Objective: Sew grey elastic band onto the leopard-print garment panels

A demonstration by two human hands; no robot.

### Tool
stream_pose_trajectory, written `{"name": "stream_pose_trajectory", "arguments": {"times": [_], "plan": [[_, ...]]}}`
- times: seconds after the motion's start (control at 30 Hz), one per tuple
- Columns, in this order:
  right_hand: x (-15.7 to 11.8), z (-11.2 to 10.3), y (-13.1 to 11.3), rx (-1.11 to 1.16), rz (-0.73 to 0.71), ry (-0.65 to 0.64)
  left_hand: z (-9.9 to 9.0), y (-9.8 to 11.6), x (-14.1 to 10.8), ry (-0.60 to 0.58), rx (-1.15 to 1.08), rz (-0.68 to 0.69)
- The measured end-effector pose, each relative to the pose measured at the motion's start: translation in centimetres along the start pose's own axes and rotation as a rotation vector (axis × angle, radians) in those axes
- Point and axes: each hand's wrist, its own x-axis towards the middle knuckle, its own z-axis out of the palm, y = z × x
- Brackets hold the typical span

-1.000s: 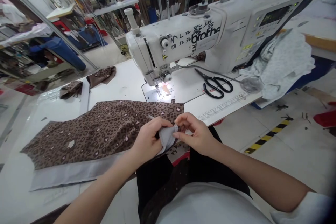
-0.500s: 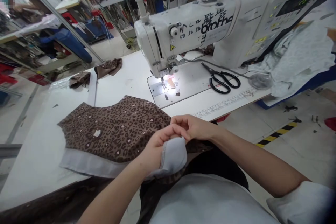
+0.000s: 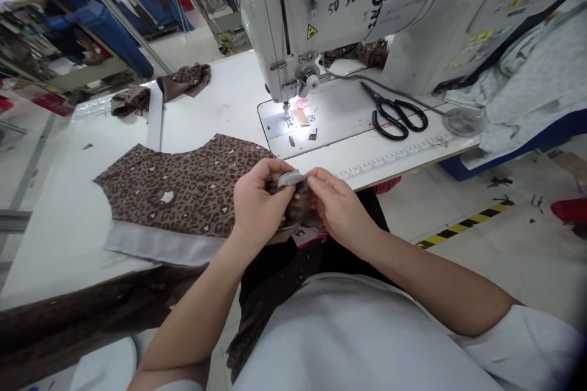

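Observation:
A brown leopard-print fabric panel (image 3: 169,189) lies flat on the white sewing table (image 3: 215,98), with a pale grey band (image 3: 162,245) along its near edge. My left hand (image 3: 259,204) and my right hand (image 3: 339,208) meet just in front of the table edge. Between them, both pinch a gathered bit of the leopard fabric (image 3: 300,208) with a narrow grey edge (image 3: 291,178) showing on top. The fingers hide most of that fold. The needle and presser foot (image 3: 287,113) stand beyond my hands, with nothing under them.
A white Brother sewing machine (image 3: 343,12) stands ahead, with black-handled scissors (image 3: 394,116) to its right. A ruler scale (image 3: 389,162) runs along the table edge. Grey fabric (image 3: 527,73) is heaped at right, and small leopard scraps (image 3: 183,80) lie at the back.
My hands have drawn closer together, and the wide grey fold between them has shrunk to a narrow pinched edge. The view has tilted down, so the machine sits higher in the picture.

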Motion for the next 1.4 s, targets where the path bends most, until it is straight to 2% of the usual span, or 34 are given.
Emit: {"name": "stream_pose_trajectory", "arguments": {"times": [0.07,0.1,0.13,0.2,0.3,0.33,0.37,0.4,0.43,0.47,0.53,0.6,0.67,0.73,0.87,0.97,1.03,1.1,1.17,1.23,1.3,1.33,1.4], "plan": [[0.2,-0.1,0.7,-0.213,-0.192,0.111,0.0,0.2,-1.1,-0.251,-0.381,-0.33],[0.3,-0.3,0.9,-0.349,-0.295,0.126,0.0,0.1,-1.8,-0.384,-0.557,-0.479],[0.3,-0.6,1.1,-0.471,-0.393,0.118,-0.2,0.1,-2.4,-0.49,-0.694,-0.592],[-0.1,-1.5,1.2,-0.624,-0.54,0.084,-0.8,-0.4,-3.4,-0.573,-0.832,-0.69],[-2.0,-3.6,2.3,-0.688,-0.655,0.11,-2.7,-1.4,-3.4,-0.45,-0.852,-0.634],[-2.9,-4.4,3.3,-0.728,-0.675,0.062,-3.4,-1.7,-3.1,-0.377,-0.844,-0.594],[-3.7,-5.0,4.7,-0.801,-0.667,-0.026,-4.1,-2.0,-2.7,-0.307,-0.832,-0.557],[-4.4,-5.6,6.4,-0.91,-0.631,-0.176,-4.6,-2.2,-2.4,-0.249,-0.816,-0.528],[-4.9,-5.9,8.3,-1.037,-0.555,-0.35,-4.9,-2.3,-2.1,-0.212,-0.798,-0.509],[-5.1,-6.0,10.4,-1.165,-0.442,-0.465,-5.0,-2.3,-1.8,-0.199,-0.778,-0.502],[-4.8,-5.9,14.0,-1.274,-0.349,-0.562,-4.9,-1.8,-1.6,-0.208,-0.748,-0.499],[-3.7,-5.6,15.9,-1.313,-0.333,-0.6,-4.7,-1.0,-1.6,-0.212,-0.727,-0.494],[-2.9,-6.1,15.4,-1.349,-0.336,-0.61,-4.9,-0.1,-1.6,-0.18,-0.692,-0.486],[-3.1,-7.7,13.0,-1.384,-0.347,-0.553,-5.7,0.5,-1.6,-0.11,-0.636,-0.483],[-6.6,-13.3,7.5,-1.434,-0.39,-0.402,-7.7,-0.4,-1.5,0.013,-0.46,-0.483],[-9.8,-16.7,6.3,-1.367,-0.272,-0.414,-8.2,-2.2,-1.6,0.017,-0.263,-0.427],[-10.8,-17.6,6.8,-1.224,-0.146,-0.333,-8.0,-3.2,-1.8,-0.003,-0.122,-0.406],[-10.5,-17.6,7.7,-1.09,-0.059,-0.183,-7.7,-3.7,-1.9,-0.02,0.005,-0.384],[-9.4,-17.1,8.6,-1.039,-0.01,-0.105,-7.4,-3.7,-1.7,-0.048,0.135,-0.308],[-8.0,-16.3,9.1,-1.043,0.009,-0.114,-7.3,-3.3,-1.5,-0.073,0.266,-0.128],[-6.8,-15.0,8.5,-1.046,-0.014,-0.144,-7.1,-2.2,-1.7,-0.121,0.328,0.051],[-6.2,-14.1,7.8,-1.036,-0.037,-0.165,-7.0,-1.4,-2.1,-0.172,0.315,0.101],[-5.4,-11.7,5.2,-0.983,-0.09,-0.225,-6.3,0.7,-3.8,-0.385,0.228,0.121]]}}
